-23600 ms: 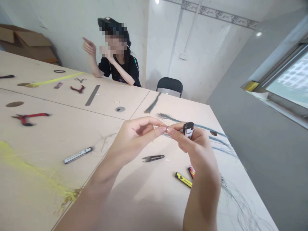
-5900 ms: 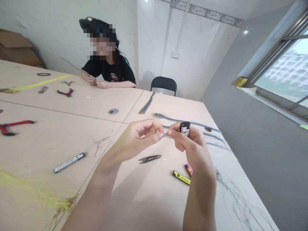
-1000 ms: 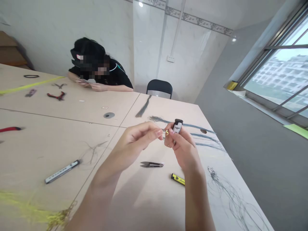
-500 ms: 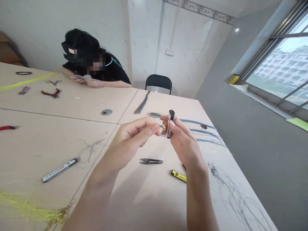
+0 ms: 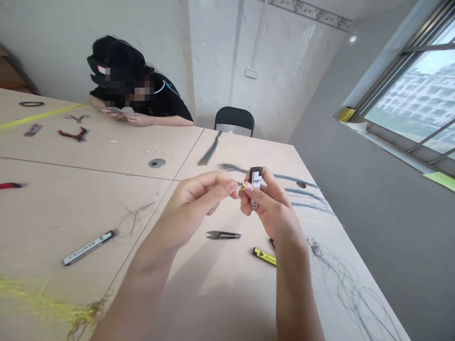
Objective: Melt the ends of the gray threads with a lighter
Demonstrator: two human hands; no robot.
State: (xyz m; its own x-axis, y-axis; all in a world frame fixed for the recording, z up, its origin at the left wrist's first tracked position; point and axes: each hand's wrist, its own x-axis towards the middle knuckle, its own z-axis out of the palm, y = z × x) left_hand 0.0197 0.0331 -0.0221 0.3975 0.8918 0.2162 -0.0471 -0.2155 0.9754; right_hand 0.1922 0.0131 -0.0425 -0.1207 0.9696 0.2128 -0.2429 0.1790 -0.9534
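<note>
My left hand (image 5: 199, 199) pinches a thin yellow thread (image 5: 242, 188) between thumb and fingertips. The thread makes a small curve across to the thumb of my right hand (image 5: 279, 208), whose tip touches it. Wrapped in that right hand is a slim black-and-white lighter (image 5: 256, 176), held upright with its printed face showing. No flame is visible. Below the hands lie black thread snips (image 5: 223, 235). A yellow lighter (image 5: 264, 256) rests beside my right wrist, partly covered by it, with another dark-ended item behind.
Bundles of grey-blue thread (image 5: 209, 149) lie on the far table; tangled strands (image 5: 341, 274) spread at right. Yellow threads (image 5: 46, 303) and a white lighter (image 5: 88, 247) are at left. Red-handled pliers (image 5: 74, 134) lie near a seated person (image 5: 142, 94). A chair (image 5: 234, 119) stands behind.
My right hand has turned the lighter from edge-on to face-on, and its thumb has moved from the lighter onto the yellow thread. The left hand keeps its pinch.
</note>
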